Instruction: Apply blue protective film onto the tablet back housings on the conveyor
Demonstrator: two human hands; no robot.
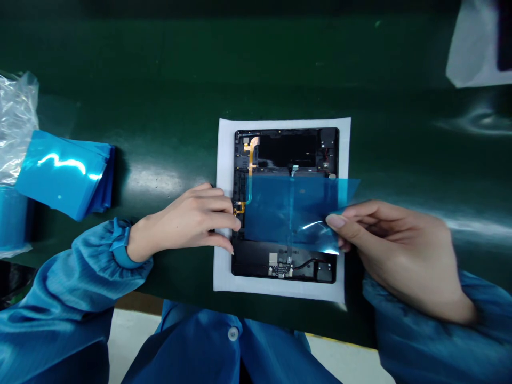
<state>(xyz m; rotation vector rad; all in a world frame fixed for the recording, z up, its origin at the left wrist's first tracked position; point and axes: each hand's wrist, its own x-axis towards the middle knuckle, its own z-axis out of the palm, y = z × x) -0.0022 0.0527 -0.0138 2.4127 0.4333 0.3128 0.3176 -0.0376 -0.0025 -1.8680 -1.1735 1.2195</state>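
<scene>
Green surface [160, 69] all around. Right hand [400, 248] pinches blue film [276, 213] by its right edge, probably best: it looks light, bendy, slippery. Left hand [196, 214], loosely spread, touches black tablet [252, 261].

Room lies beyond the device [286, 150]; stacked films [56, 178] obstruct left.

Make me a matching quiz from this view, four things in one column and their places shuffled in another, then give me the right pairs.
Things:
1. film
2. white sheet
3. left hand
4. blue stack

Places:
A. at the left edge of the black device
B. beside the clear plastic, at the picture's left
C. pinched in the right hand
D. underneath the black device

Right pairs: 1-C, 2-D, 3-A, 4-B.
</scene>
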